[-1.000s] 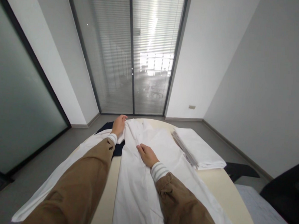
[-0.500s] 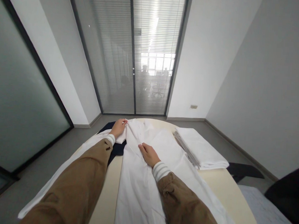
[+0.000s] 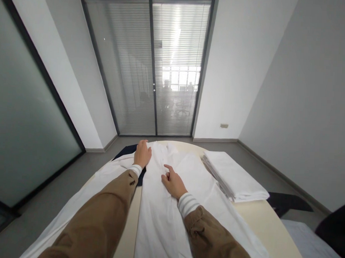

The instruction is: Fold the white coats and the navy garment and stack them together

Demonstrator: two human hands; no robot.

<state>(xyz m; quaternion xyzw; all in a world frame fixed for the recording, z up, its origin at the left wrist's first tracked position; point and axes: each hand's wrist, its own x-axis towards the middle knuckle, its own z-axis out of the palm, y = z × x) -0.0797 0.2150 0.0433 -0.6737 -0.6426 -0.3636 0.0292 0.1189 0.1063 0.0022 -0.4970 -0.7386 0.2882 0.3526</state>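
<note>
A long white garment [image 3: 156, 220] lies spread over the table, with creased cloth up its middle and loose lengths running toward me on both sides. At its far left edge, my left hand [image 3: 142, 154] rests palm down on the cloth, its fingertips partly hidden from me. My right hand [image 3: 174, 184] is over the middle of the garment, index finger stretched forward and thumb apart, with no cloth pinched in it. A dark navy cloth [image 3: 125, 151] shows from beneath the white one beside my left hand.
A folded white stack of cloth [image 3: 236, 176] lies at the table's right side. The pale round-edged table [image 3: 272, 219] curves away there. Beyond its right edge are a light grey surface [image 3: 313, 244] and a black object [image 3: 337, 230]. Glass doors with blinds [image 3: 173, 106] stand behind.
My left hand has turned palm down and shifted slightly right, off its pinch on the garment's edge. My right hand's index finger has lifted and stretched out. The view has tilted slightly up.
</note>
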